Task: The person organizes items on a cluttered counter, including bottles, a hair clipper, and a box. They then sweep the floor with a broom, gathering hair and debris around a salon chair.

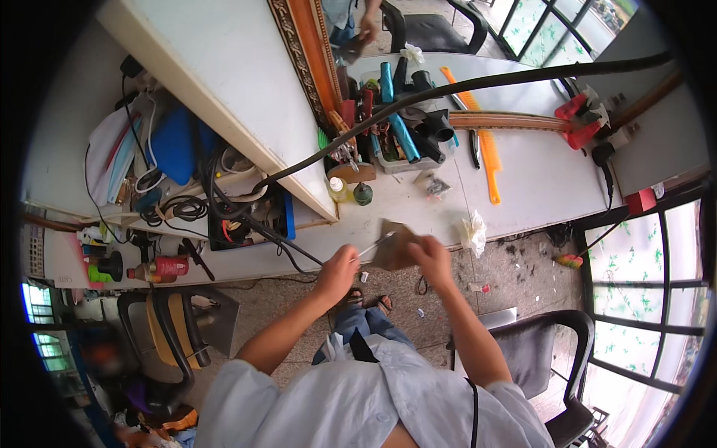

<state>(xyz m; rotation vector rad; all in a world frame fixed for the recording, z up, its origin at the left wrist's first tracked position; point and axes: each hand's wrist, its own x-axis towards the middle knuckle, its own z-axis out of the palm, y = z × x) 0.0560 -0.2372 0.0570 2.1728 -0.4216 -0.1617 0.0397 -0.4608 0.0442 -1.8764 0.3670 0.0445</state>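
Note:
My left hand [338, 275] pinches a thin white stick [368, 250], perhaps a swab or a slim tool handle. Its far end reaches the face of a flat brownish-grey piece [395, 252], whose material I cannot tell. That piece is gripped along its right edge by my right hand [434, 262]. Both hands are held over the front edge of a white counter [414, 207]. Beyond them on the counter are a small bottle of yellowish liquid [338, 190], a dark green round container [363, 194] and a clear plastic packet [434, 186].
A plastic tub [411, 164] of hairdressing tools stands against the mirror's ornate frame [510, 120]. An orange comb [490, 168] and crumpled white tissue [473, 232] lie to the right. A thick black cable [347, 134] arches across the view. Black armchairs [521, 353] stand behind.

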